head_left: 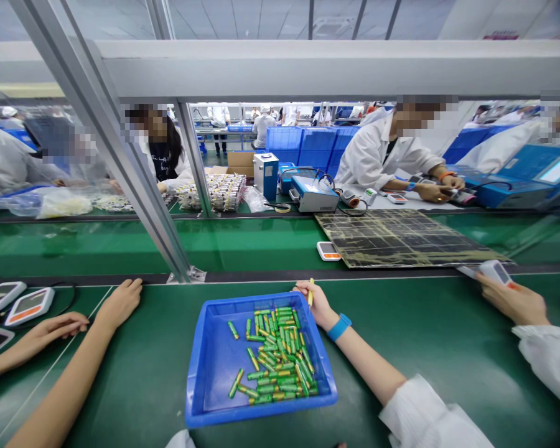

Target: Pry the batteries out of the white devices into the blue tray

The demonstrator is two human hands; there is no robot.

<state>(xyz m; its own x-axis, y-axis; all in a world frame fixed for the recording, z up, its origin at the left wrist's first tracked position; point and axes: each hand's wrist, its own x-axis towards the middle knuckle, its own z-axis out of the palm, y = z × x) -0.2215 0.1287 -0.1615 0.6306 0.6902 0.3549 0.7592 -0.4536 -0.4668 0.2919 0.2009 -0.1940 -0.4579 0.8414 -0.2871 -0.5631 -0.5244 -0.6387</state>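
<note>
My right hand (316, 303), with a blue wristband (339, 327) and a white sleeve, is closed around a slim yellow pen (311, 292). It is at the far right corner of a blue plastic tray (200, 358), and its fingers seem to touch the rim. Many green batteries with gold ends (280, 348) lie loose in the tray, mostly heaped toward its right side. My left hand does not show; only a scrap of white cloth (180, 439) appears at the bottom edge.
Another person's bare hands (121, 305) rest at the left beside white-and-orange meters (30, 306). At the right, a co-worker's hand (518, 302) holds a similar device. Beyond the dark ledge, a large dark board (401, 239) lies on the green belt. A metal post (107, 137) slants across.
</note>
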